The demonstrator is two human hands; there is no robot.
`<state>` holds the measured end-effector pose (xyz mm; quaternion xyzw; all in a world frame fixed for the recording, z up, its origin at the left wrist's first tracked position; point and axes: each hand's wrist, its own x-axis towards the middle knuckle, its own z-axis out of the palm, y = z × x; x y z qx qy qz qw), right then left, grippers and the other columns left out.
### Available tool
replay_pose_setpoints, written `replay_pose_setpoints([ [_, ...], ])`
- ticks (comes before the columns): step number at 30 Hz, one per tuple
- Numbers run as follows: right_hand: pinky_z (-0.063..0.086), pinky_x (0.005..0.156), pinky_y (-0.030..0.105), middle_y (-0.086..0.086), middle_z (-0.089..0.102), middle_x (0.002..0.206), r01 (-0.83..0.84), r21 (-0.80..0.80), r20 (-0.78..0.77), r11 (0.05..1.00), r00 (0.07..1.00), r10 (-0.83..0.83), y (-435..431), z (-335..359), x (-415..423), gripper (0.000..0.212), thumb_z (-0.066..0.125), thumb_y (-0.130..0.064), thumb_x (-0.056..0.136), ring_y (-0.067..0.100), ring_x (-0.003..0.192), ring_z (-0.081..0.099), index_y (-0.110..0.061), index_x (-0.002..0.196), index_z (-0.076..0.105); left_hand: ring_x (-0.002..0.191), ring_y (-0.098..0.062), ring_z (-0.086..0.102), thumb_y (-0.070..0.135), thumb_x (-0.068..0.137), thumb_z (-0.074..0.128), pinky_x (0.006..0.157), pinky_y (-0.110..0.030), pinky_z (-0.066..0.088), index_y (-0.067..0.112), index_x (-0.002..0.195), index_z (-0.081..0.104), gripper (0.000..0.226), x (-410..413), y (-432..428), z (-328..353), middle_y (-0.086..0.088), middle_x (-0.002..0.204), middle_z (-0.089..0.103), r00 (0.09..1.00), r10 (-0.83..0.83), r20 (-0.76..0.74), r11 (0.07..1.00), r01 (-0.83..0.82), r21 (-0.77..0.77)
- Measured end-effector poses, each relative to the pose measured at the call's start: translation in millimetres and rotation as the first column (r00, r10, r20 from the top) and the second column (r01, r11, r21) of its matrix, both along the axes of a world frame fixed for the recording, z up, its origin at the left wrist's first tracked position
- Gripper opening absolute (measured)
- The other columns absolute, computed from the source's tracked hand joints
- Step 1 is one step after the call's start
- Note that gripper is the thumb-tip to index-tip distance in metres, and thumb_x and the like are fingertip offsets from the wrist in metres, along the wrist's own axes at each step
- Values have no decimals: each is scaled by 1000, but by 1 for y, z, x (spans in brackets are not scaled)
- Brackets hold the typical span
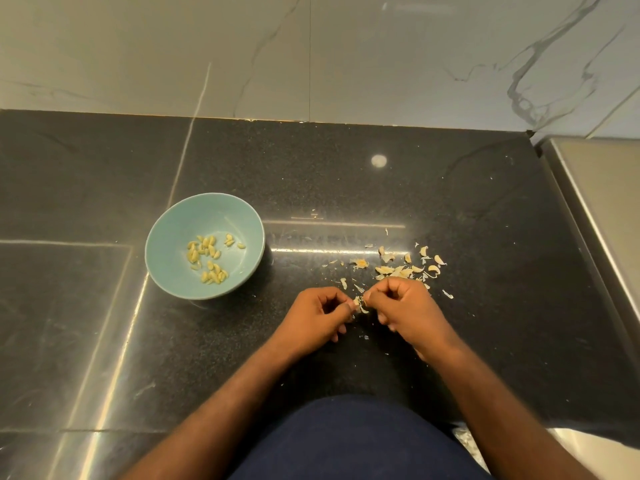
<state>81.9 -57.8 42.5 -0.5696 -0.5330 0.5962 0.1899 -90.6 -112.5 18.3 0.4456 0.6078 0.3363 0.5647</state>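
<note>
Garlic clove point(359, 304) is pinched in the tightly curled grip of both left hand point(318, 315) and right hand point(405, 306) over the dark bench point(346, 174), peels point(398, 268) strewn just beyond.

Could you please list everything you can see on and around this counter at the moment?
bowl: one, teal, on the counter to the left of the hands
peeled garlic cloves: many, pale yellow, inside the bowl
garlic skins: scattered pile, cream and tan, on the counter just beyond the right hand
garlic clove: one, pale, partly peeled, pinched between both hands
counter: one, black speckled stone
wall: pale marble with grey veins, behind the counter
steel surface: one, silver, at the right edge
garment: dark blue, bottom centre
left hand: fingers pinch the clove
right hand: fingers pinch the clove
</note>
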Motion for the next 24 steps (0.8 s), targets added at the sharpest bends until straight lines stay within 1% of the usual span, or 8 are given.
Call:
replay_pose_setpoints([
  [2,45,55,14,-2,69,74,-57,118,136,991,990,41,1,-1,4,5,72,-12,89,-2,57,57,-14,85,71,60,-5,61,23,94,66,59,-20,53,16,90,69,9,5,-2,-1,0,74,68,996,2,-87,1000,0,25],
  [6,53,64,23,0,71,86,-1,163,183,987,983,-29,7,-5,17,10,67,-10,93,13,75,67,-20,92,70,63,-10,62,19,93,68,57,-23,55,18,91,66,3,7,-5,-1,-6,80,68,992,75,-102,996,-70,60],
  [9,55,69,20,-2,71,93,-6,185,226,983,973,-37,9,-5,25,22,59,-4,97,12,82,68,-24,94,68,68,-17,64,9,94,60,62,-33,56,25,92,66,17,1,-7,-3,-2,82,67,975,135,-178,979,-103,175],
  [14,50,96,24,-9,67,112,-293,261,435,920,886,158,-11,-4,12,27,53,-8,100,2,102,61,-20,119,69,69,-11,63,15,97,59,65,-33,55,24,99,70,15,-7,-2,-11,10,81,68,941,214,-261,955,-146,256],
  [16,51,97,24,-9,68,113,-301,276,412,913,895,170,-14,-1,6,29,53,-7,100,1,103,61,-20,120,69,73,-2,62,19,97,61,68,-21,52,22,106,72,14,-5,0,-12,17,83,66,934,177,-310,955,-87,282],
  [18,52,94,26,-7,70,110,-220,357,392,908,918,68,-8,1,3,28,53,-5,98,3,101,63,-17,115,71,78,2,62,24,94,66,69,-15,49,22,101,73,10,-2,1,-14,18,83,66,928,175,-328,948,-69,310],
  [21,55,80,27,-8,70,101,-131,416,378,900,925,-40,10,5,-1,21,56,-10,97,4,83,63,-17,108,73,71,-2,62,28,92,69,66,-20,51,21,92,74,9,-2,2,-17,14,78,68,928,218,-302,944,-121,308],
  [24,51,76,28,-8,69,98,-205,470,498,859,864,-67,31,2,1,15,63,-18,95,8,80,62,-20,105,74,69,-5,61,27,95,65,61,-22,49,19,91,73,12,-3,3,-20,12,74,66,914,235,-332,940,-127,317],
])
